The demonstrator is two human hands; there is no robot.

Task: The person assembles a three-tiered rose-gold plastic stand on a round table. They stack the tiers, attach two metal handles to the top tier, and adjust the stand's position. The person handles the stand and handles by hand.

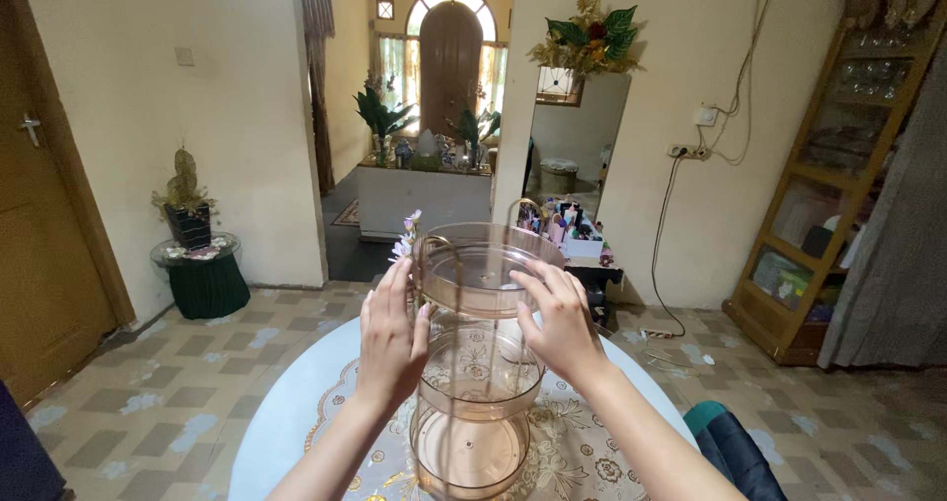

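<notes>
Over by the wall a small potted plant (185,205) sits on its glass stand. At the round white tabletop (286,412), the left hand (393,338) presses open-fingered against the clear amber three-tier plastic organiser (480,363), which stands upright between both grips (axis vertical). The right hand (558,321) cups the top tier's rim equally close, fingers spread.

Tiered organiser (480,363): clear tinted plastic, glossy. Table mat (572,452): patterned cloth, matt. Cabinet (838,166): varnished wood, glass panes.
</notes>
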